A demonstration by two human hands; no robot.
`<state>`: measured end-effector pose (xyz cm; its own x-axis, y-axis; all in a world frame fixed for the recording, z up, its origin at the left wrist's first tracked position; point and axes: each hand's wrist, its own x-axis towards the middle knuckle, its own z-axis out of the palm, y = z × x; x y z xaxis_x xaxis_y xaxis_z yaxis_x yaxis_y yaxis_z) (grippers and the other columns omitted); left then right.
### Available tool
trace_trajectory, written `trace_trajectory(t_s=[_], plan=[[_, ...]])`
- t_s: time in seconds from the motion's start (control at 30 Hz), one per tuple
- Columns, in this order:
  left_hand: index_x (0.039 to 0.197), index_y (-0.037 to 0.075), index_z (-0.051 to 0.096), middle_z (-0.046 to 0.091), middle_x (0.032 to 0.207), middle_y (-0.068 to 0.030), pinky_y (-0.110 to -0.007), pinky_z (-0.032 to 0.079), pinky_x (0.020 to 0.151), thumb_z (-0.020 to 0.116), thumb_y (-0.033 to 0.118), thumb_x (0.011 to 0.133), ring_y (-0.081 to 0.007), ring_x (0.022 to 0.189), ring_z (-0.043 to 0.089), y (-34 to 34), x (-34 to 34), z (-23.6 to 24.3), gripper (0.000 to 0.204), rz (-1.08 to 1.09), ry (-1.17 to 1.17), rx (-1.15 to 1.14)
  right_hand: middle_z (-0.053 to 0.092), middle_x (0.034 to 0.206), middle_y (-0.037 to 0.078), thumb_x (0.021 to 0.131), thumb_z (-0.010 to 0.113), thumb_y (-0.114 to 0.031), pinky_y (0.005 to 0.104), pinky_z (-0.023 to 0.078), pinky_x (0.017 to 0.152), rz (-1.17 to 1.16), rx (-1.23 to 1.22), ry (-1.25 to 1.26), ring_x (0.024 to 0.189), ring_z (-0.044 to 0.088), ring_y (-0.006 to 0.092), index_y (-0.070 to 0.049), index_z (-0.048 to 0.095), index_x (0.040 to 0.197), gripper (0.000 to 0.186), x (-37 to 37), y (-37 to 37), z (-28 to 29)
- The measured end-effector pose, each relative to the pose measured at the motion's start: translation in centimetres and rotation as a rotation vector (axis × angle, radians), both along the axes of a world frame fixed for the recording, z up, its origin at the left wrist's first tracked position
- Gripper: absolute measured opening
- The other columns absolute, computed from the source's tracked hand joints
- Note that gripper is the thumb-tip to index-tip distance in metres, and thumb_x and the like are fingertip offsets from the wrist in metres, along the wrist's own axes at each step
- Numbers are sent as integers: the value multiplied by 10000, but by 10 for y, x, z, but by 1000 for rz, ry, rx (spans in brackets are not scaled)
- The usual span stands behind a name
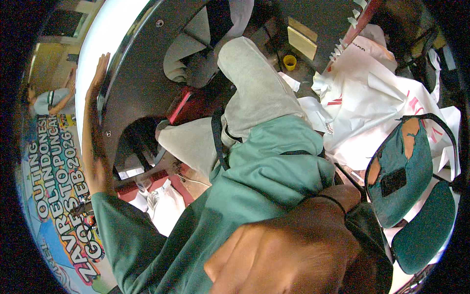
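Observation:
My left arm stretches up along the left side, and my left hand (99, 73) rests with straight fingers on the edge of a white tabletop (110, 27). It holds nothing that I can see. My right hand (289, 250) is very close at the bottom, its back toward the view and a dark band at the wrist. Its fingers are curled, with the tips hidden, so anything in them cannot be made out. My lap, in light grey trousers (264, 88) and a green shirt (235, 196), lies between the hands.
White plastic bags (362, 93) heap at the right, near black-framed green panels (423, 228). A yellow cup (290, 62) and a wooden block (302, 40) are beyond my knees. A grey-and-black seat (193, 54) stands ahead. Another person (51, 100) and a printed banner (58, 196) are left.

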<state>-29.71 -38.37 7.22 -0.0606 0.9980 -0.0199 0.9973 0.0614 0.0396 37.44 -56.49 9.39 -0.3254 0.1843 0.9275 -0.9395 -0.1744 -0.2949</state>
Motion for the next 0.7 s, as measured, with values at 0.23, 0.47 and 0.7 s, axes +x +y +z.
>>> trace_trajectory(t_s=[0.23,0.47,0.7], plan=[[1597,200,216,78,1674,-136,-446,62,1251,267,515,1060,-293,1545,45,2,-5,-11,625,-69,18,-31,692,907,105,941,619,-281,435,475,644,53,88,-47,654,641,293,-91,570,1044,221,1,-3,-18],[1592,280,223,89,1677,-87,-455,54,1258,168,561,1056,-256,1545,37,2,8,-17,608,-40,-36,-9,666,818,142,896,612,-276,395,454,658,52,-198,-590,716,630,282,0,656,894,280,-8,-7,-56],[1560,264,271,165,1658,-51,-507,35,1248,151,715,986,-253,1536,85,-13,49,-7,740,108,-144,116,659,918,127,905,666,-388,379,496,761,-13,-149,-814,830,641,278,-13,658,979,382,-7,8,-78]])
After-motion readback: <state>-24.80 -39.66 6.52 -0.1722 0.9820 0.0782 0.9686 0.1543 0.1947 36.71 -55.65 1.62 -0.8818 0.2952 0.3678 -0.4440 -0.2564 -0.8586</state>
